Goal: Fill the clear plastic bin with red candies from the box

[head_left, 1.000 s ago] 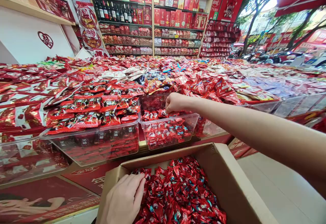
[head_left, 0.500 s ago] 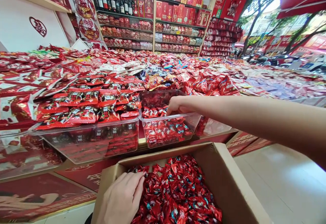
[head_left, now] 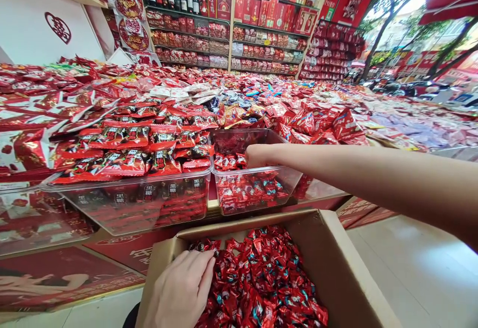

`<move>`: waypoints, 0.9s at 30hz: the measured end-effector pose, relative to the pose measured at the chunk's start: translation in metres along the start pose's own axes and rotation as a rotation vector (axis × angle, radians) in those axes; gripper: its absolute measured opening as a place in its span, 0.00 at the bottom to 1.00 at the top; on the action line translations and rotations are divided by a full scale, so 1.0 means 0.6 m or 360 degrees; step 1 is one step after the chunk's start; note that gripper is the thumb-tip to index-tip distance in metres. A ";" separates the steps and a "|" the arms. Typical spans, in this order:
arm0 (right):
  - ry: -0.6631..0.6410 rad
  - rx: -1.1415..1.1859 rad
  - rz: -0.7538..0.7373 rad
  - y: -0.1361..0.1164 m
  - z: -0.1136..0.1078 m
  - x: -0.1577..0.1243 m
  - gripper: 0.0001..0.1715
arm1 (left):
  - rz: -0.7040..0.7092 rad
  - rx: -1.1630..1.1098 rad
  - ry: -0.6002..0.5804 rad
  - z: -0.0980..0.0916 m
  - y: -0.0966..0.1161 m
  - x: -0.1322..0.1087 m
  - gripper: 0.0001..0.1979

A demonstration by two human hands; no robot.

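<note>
Our left grip point(head_left: 181, 288) is a bare hand, smooth across its rounded back, with slim fingers point(head_left: 206, 264). Our right grip point(head_left: 257, 156), also bare, has a compact, rounded outline, and our right forearm point(head_left: 354, 172) is bare, long and smooth, widening rearward. Whether the black patch point(head_left: 131, 318) low at left is clothing, we cannot tell.

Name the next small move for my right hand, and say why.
Probably lower the right hand slightly and straighten the red candies: it dips behind the front rim of the clear bin, right beside them. Whether it grips any is hidden.
</note>
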State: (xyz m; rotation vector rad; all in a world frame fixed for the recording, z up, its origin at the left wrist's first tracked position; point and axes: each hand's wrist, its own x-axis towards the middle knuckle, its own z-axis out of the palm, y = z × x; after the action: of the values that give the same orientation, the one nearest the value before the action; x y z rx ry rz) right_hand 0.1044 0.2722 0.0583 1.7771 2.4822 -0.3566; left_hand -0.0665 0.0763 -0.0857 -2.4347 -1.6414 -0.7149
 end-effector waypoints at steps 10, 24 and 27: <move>-0.0323 -0.0283 -0.0092 -0.018 -0.016 -0.029 0.14 | 0.0003 0.0028 -0.0001 0.002 -0.001 -0.001 0.09; -0.0301 -0.0230 -0.0345 0.003 -0.009 -0.016 0.14 | 0.0029 0.0068 -0.0008 -0.002 0.001 0.003 0.09; -0.0203 -0.0183 -0.0332 0.009 -0.012 -0.003 0.14 | 0.0037 0.0085 -0.0006 -0.002 -0.001 0.002 0.09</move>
State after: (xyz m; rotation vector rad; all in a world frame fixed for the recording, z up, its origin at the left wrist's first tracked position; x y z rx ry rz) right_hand 0.1106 0.2736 0.0649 1.4120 2.5461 -0.3208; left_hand -0.0669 0.0771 -0.0844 -2.4157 -1.6090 -0.6545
